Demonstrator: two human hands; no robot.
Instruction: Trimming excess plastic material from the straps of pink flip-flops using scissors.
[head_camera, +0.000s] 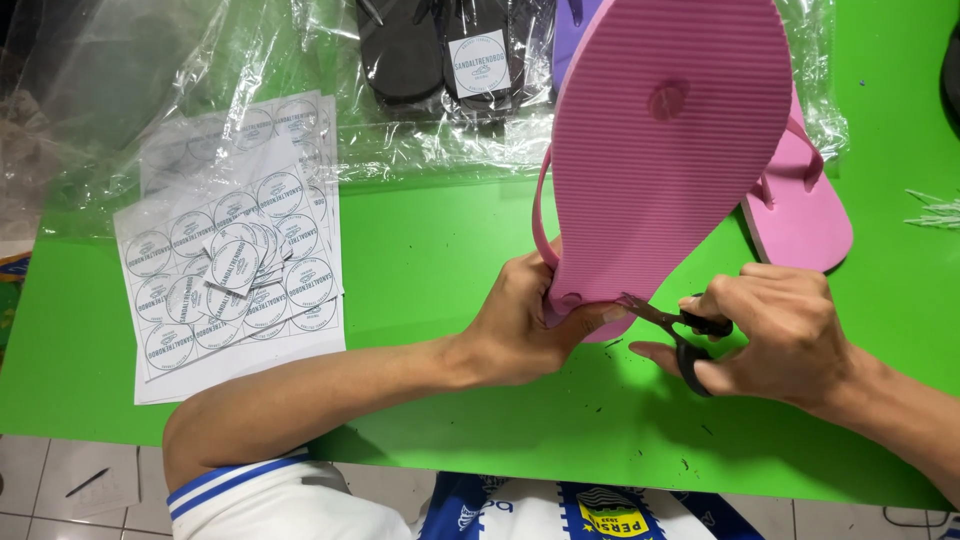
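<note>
My left hand (525, 325) grips the heel end of a pink flip-flop (665, 150), which is held up with its ribbed sole facing me. My right hand (775, 335) holds small black-handled scissors (680, 330), whose blades touch the sole's lower edge near my left thumb. A second pink flip-flop (800, 210) lies strap-up on the green table (430, 260) behind the first.
Sheets of round white stickers (235, 270), with several loose cut ones on top, lie at the left. Clear plastic bags (200, 70) spread along the back. Black flip-flops (440, 50) in plastic and a purple one (568, 25) lie at the back centre. Small dark scraps dot the table near its front edge.
</note>
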